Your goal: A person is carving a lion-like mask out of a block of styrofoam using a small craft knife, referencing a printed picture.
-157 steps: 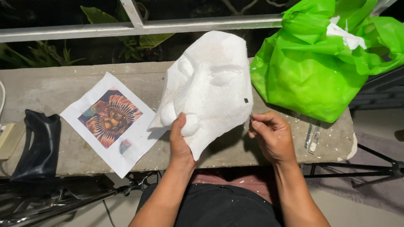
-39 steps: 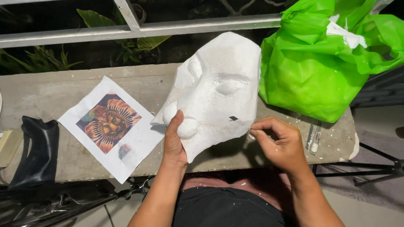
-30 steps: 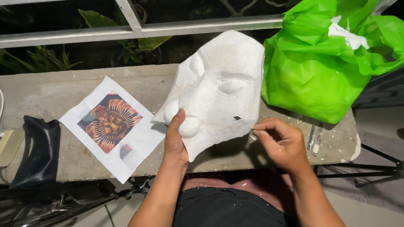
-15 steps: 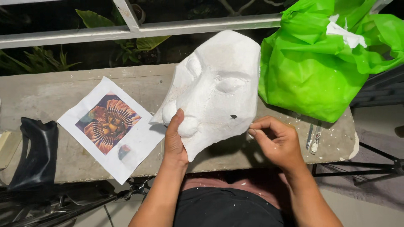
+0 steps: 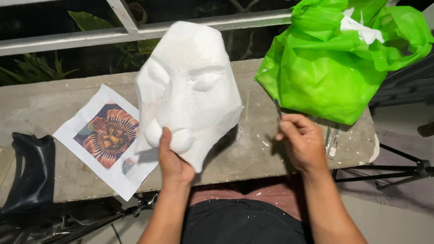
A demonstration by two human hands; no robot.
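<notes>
At the far left of the desk (image 5: 54, 180) we have a black bag (image 5: 29, 174) and a printed colour picture (image 5: 106, 138) lying flat, and our left hand (image 5: 174, 160) grips the lower edge of the white foam mask (image 5: 190, 90), held up tilted above the desk. That single grip near the chin looks thin to us, so the mask could twist or slip. Our right hand (image 5: 300, 140) is closed on a thin blade-like tool (image 5: 277, 107) just beside the green plastic bag (image 5: 334, 58), which it could snag.
</notes>
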